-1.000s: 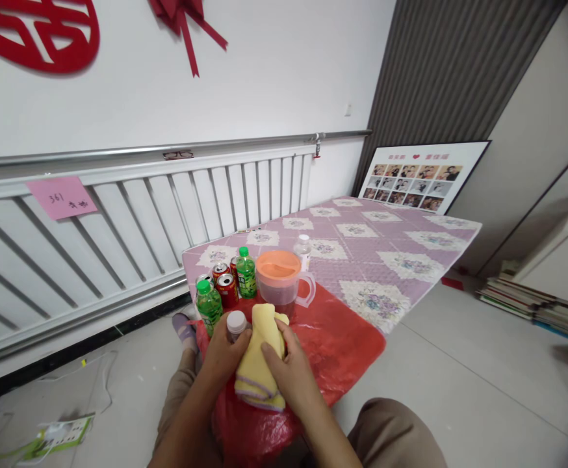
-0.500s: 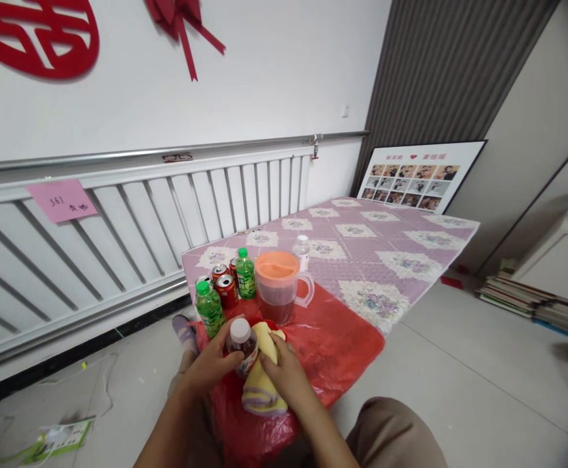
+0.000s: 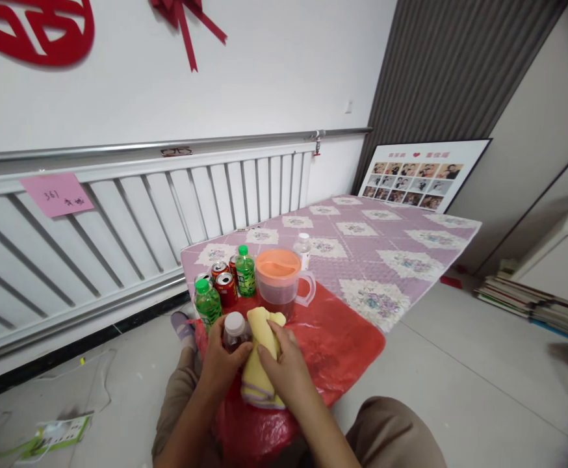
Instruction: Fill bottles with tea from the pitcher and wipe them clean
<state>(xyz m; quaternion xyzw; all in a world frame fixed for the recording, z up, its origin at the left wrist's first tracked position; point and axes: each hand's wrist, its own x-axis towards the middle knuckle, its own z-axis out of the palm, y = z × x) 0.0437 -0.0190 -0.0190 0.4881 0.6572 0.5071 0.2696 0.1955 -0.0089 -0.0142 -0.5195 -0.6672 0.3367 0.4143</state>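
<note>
Between the curled fingers of the left hand (image 3: pixel 219 359): one transparent bottle (image 3: pixel 235 331), pale cap on, gripped from the left and near side; thumb across the near side, tip at the edge of the cloth.

In the grasp of the right hand (image 3: pixel 286 365): one folded yellow cloth (image 3: pixel 258 370), mauve edging, just to the right of the bottle; thumb pressed on its upper face, other fingers over its far right part. Whether cloth and bottle touch cannot be told.

Beyond the fingers: one lidded jug (image 3: pixel 277 296), orange lid, clear handle to the right, dark liquid inside. Left of the jug: one green-capped bottle (image 3: pixel 246 278), upright; a cluster of red cans (image 3: pixel 226 290), partly overlapped; nearer the left hand, a second green bottle (image 3: pixel 208 305). Behind the jug, to its right: one clear bottle (image 3: pixel 303 247), white cap.

Beneath: red plastic sheet (image 3: pixel 342 344) over the near end of the desk (image 3: pixel 320 224), which is dressed in lilac patterned cloth.

Outermost: white radiator (image 3: pixel 167 224) along the wall; framed photo board (image 3: pixel 413 175) at the far end.
</note>
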